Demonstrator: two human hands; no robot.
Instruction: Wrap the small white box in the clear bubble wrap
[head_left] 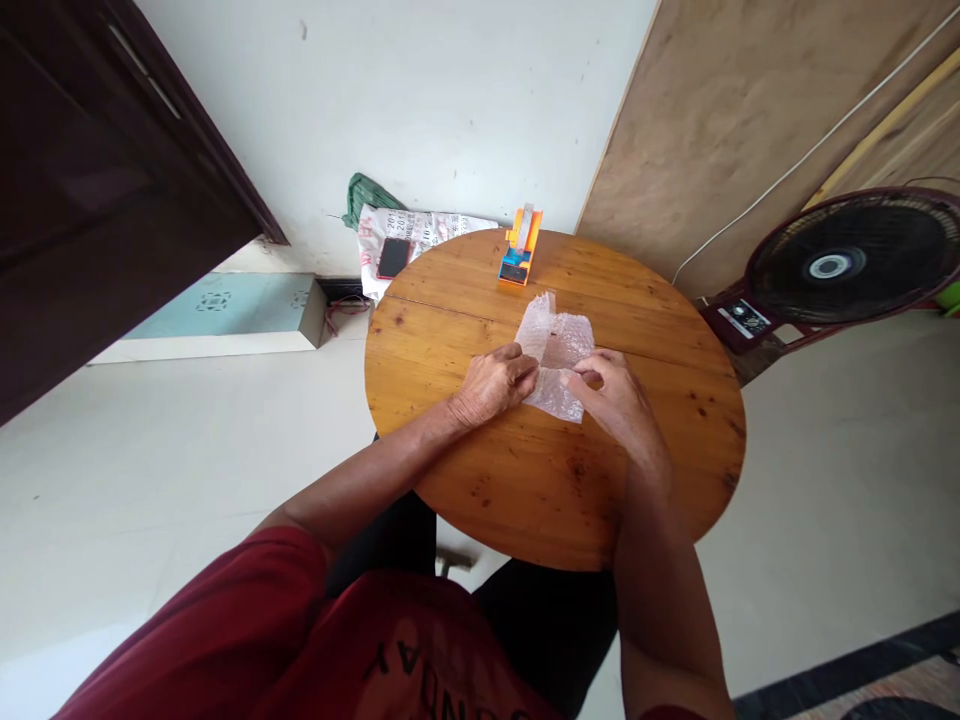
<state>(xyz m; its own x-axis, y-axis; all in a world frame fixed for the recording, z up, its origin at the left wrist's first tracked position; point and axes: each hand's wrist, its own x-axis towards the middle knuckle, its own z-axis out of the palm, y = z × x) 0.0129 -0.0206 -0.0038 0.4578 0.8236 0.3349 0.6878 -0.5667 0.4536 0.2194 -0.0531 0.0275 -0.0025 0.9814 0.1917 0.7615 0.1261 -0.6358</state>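
Note:
A piece of clear bubble wrap [556, 392] lies partly folded on the round wooden table, its upper flaps standing up a little. My left hand [499, 382] is closed on the wrap's left edge, fingertips pressed together. On the other side, my right hand [611, 390] pinches the right edge between thumb and fingers. Whether anything lies inside the folds, I cannot make out. Beyond the wrap stands an orange and blue tape dispenser [520, 245] with a roll of clear tape on it.
The round wooden table [450, 470] stands near the wall. Past its far left edge, a dark phone [394, 258] lies on a printed white sack [442, 228], with a green bag [370, 200] behind. A large fan [832, 266] is at the right. A pale box [225, 315] sits left.

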